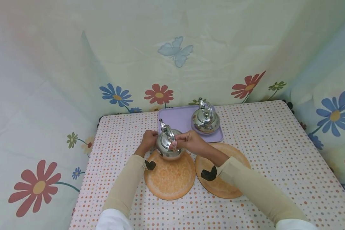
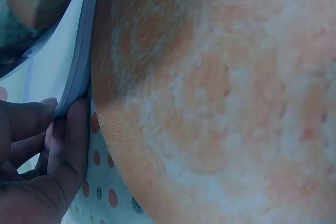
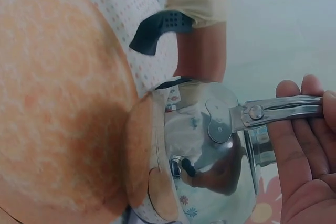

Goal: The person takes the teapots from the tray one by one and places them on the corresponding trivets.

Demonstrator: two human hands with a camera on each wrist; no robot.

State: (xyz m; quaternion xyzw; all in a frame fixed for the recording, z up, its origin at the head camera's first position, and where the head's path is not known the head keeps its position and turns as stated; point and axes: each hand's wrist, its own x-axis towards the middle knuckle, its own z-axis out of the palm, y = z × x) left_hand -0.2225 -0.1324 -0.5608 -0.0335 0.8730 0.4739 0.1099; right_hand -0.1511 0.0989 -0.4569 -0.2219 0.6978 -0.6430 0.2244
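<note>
A shiny steel teapot (image 1: pixel 167 152) is over the near left corner of a lilac tray (image 1: pixel 176 115), overlapping the edge of a round orange mat. My right hand (image 1: pixel 191 142) holds its arched handle (image 3: pixel 283 111), with the fingers hooked beneath it in the right wrist view. Whether the teapot's base touches anything cannot be told. At the tray's left corner, my left hand (image 1: pixel 150 140) pinches the rim between thumb and fingers, as the left wrist view shows (image 2: pixel 39 150). A second, similar teapot (image 1: pixel 204 123) stands on the right part of the tray.
Two round orange mats, the left one (image 1: pixel 169 180) and the right one (image 1: pixel 222 188), lie side by side in front of the tray. Beneath them is a dotted tablecloth (image 1: pixel 276 143). A flowered curtain (image 1: pixel 207 64) hangs right behind the table and along its sides.
</note>
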